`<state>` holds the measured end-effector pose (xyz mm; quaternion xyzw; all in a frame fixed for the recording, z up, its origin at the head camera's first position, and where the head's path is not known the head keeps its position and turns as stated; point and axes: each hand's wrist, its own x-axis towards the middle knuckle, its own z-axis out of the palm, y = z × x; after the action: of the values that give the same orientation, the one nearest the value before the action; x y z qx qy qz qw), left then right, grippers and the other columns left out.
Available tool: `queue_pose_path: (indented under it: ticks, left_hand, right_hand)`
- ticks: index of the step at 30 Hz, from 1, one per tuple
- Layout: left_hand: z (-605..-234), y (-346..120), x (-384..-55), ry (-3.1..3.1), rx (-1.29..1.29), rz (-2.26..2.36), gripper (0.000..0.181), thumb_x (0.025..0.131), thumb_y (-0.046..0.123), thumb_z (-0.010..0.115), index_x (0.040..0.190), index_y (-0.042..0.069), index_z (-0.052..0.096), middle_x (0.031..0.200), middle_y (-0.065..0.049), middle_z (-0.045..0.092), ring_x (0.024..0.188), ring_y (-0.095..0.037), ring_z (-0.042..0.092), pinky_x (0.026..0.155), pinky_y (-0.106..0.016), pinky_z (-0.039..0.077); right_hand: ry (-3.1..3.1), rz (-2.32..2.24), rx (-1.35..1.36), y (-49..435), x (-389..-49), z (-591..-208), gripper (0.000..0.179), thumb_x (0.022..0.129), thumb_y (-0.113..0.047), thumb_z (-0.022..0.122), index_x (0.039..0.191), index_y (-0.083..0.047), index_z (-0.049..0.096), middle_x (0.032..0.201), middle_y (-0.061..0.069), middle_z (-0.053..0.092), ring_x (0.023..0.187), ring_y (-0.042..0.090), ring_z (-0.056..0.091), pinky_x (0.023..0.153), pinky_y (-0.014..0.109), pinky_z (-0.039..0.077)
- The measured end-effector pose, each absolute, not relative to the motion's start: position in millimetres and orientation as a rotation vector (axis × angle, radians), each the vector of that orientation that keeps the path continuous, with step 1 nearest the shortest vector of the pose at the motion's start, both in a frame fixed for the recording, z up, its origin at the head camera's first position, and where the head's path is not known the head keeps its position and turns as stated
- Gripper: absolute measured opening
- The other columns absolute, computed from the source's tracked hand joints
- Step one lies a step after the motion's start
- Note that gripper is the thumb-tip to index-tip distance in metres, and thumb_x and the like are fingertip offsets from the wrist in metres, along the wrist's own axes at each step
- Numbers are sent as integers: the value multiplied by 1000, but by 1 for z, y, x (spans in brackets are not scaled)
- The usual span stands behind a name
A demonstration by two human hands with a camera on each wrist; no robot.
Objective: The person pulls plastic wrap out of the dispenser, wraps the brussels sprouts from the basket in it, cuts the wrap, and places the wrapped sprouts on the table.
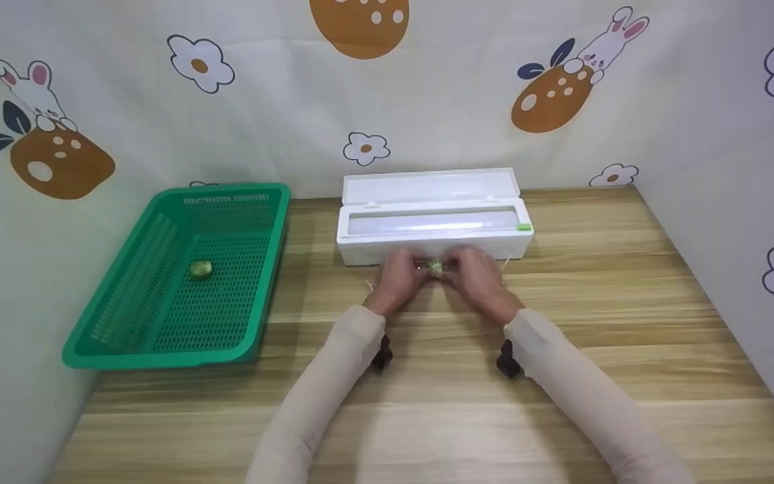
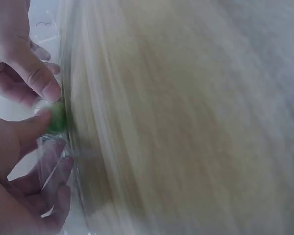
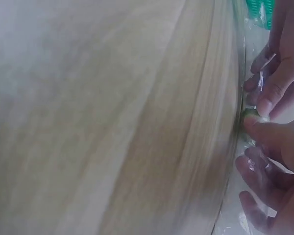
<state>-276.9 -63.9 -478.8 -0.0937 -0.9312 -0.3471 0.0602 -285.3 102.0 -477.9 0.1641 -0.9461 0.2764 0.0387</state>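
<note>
Both hands meet at a small green roundish piece [image 1: 435, 267] with clear cling film [image 2: 48, 169] around it, just in front of a white cling film dispenser [image 1: 427, 251]. My left hand [image 1: 400, 277] grips from the left, its thumb on the green piece and its other fingers against the film. From the right, my right hand [image 1: 476, 277] pinches the same piece, thumb tip beside the left thumb. In the right wrist view the green piece [image 3: 250, 117] shows between the thumbs, partly covered. Its exact kind cannot be told.
A green plastic basket [image 1: 269, 282] stands at the left, with one small yellowish-green piece [image 1: 200, 270] inside. The dispenser's lid [image 1: 427, 188] is raised, showing the film roll [image 1: 434, 222]. Behind the wooden table [image 1: 629, 289] hangs a patterned cloth [image 1: 447, 87].
</note>
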Motion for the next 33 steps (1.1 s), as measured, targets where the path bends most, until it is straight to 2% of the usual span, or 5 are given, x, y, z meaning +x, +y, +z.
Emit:
queue_pose_path:
  ticks: [4, 10, 22, 28, 33]
  left_hand:
    - [-478, -63, -278, -2813, -252, -1021, 13, 85, 13, 77, 97, 12, 81, 96, -2, 79, 89, -17, 73, 78, -37, 58]
    - [-478, -60, -278, -2790, -231, -1086, 8, 85, 10, 75, 90, 11, 82, 87, -3, 79, 72, -9, 59, 69, -31, 54]
    - [-476, -67, -273, -2784, -319, -1119, 7, 86, 7, 74, 88, 8, 81, 73, -4, 72, 59, -9, 48, 53, -21, 36]
    - [-462, -72, -268, -2838, -233, -1119, 24, 88, 9, 70, 111, 10, 77, 96, -8, 78, 83, -16, 70, 71, -31, 56]
    - [-449, -75, -267, -2861, -223, -1143, 31, 90, 10, 68, 121, 11, 73, 110, -10, 76, 99, -22, 71, 82, -37, 59]
  right_hand:
    - [-2901, 848, 478, 102, -287, -480, 15, 84, -26, 81, 93, -14, 79, 97, 3, 77, 95, 28, 71, 82, 47, 54]
    - [-2898, 897, 471, 103, -288, -480, 12, 84, -24, 81, 92, -15, 80, 94, 3, 78, 91, 28, 72, 78, 47, 55]
    - [-2832, 1042, 525, 122, -285, -470, 25, 88, -7, 71, 111, 0, 74, 107, 17, 75, 100, 32, 69, 91, 47, 56]
    - [-2653, 1038, 423, 150, -286, -455, 24, 89, -10, 71, 111, 0, 73, 104, 20, 69, 96, 35, 66, 86, 47, 56]
    - [-2446, 1015, 422, 181, -295, -448, 29, 83, -10, 80, 110, 0, 73, 109, 22, 65, 101, 38, 58, 91, 50, 46]
